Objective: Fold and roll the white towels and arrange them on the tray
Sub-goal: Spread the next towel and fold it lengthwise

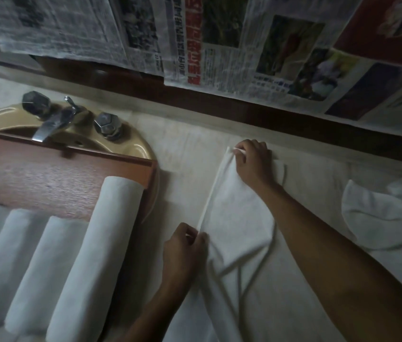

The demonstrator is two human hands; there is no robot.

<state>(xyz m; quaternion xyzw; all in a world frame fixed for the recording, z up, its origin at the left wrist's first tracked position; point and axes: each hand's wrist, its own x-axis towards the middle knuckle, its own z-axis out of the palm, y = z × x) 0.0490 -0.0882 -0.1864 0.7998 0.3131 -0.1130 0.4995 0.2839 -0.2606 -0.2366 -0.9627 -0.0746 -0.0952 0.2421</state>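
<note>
**Long fold, both ends pinched**

The towel (237, 213) lies on the counter (182, 149), just right of the tray's right edge, and runs from the near edge toward the back wall. Its left side is doubled into a straight fold. Its right side is slack and rumpled, with a hem looping loose toward the near edge.

My right hand (254, 161) is at the far corner of the fold, thumb and fingers pinching the layered edge. My left hand (185, 245) is at the near end of the same fold, fingertips nipping the hem. Both grips are narrow and hold cloth only.

Handling, as I judge it: light, soft and limp. It sags wherever it is unsupported, and the layers creep over each other. It is neither slippery nor fragile. The best hold is at corners and hems, where the stitched edge gives the fingers something firm. I should draw it gently taut between my hands to line up the layers, then flatten it before rolling. The rumpled right side needs smoothing, or the roll will likely come out lumpy.

The tray (34, 169) sits across the sink (131, 141), below the tap (49, 124). Four rolled towels (111, 230) lie side by side on its near part, the rightmost along the right rim. Bare wood shows toward its far edge.

A loose towel (380, 218) is heaped at the counter's right edge, apart from my hands. Newspaper (219, 45) covers the wall behind. In this dim light I cannot tell whether another cloth lies underneath.
</note>
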